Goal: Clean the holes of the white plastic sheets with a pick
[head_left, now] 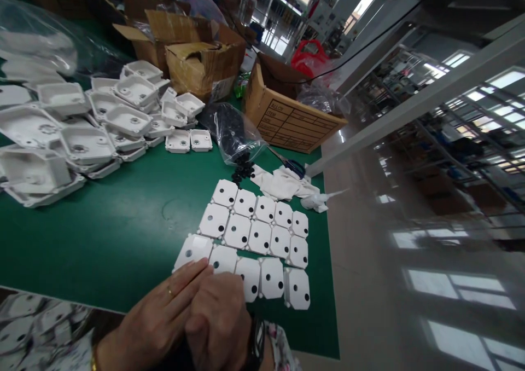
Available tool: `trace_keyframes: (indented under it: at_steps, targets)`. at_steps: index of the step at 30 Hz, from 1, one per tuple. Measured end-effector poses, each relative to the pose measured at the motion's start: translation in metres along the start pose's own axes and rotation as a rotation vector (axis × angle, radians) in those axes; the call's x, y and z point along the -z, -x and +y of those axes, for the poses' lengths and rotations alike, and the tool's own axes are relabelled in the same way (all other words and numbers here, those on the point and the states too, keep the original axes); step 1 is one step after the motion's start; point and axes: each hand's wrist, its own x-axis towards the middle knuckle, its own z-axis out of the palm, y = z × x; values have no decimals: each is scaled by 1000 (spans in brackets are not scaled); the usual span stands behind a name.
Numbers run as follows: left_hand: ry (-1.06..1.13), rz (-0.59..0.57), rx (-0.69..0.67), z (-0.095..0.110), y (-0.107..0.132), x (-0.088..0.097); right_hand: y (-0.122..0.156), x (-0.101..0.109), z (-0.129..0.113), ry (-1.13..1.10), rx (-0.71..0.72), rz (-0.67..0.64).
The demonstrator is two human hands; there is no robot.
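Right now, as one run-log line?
left hand: fingers extended at near-row white housings | right hand: curled, grip hidden | small black pieces: heaped by clear bag | scissors: by white cloth

White housings [260, 239] with clipped corners lie in three rows.

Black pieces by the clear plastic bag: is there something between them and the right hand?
Yes: rows of white casings lie on the green table between the right hand and the black pieces. They look low enough to reach over.
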Motion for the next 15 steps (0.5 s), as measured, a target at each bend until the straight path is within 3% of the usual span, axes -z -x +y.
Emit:
trace_keyframes:
  at_steps: [2,4,6,8,11,15]
  targets:
    - [5,20,0,0,-2,0,-10,3,0,32,-15,-37]
    - [-18,19,-7,2,-4,1,-25,12,2,-69,-234,22]
    - [-53,-13,-5,4,-4,4,-39,22,3,-370,-531,207]
    - [-71,-30,30,2,0,8,-50,28,4,-698,-689,418]
    - [-88,21,100,-5,11,16,-56,25,2,-935,-658,544]
    - [-89,13,86,-16,22,21,-56,4,3,-941,-548,484]
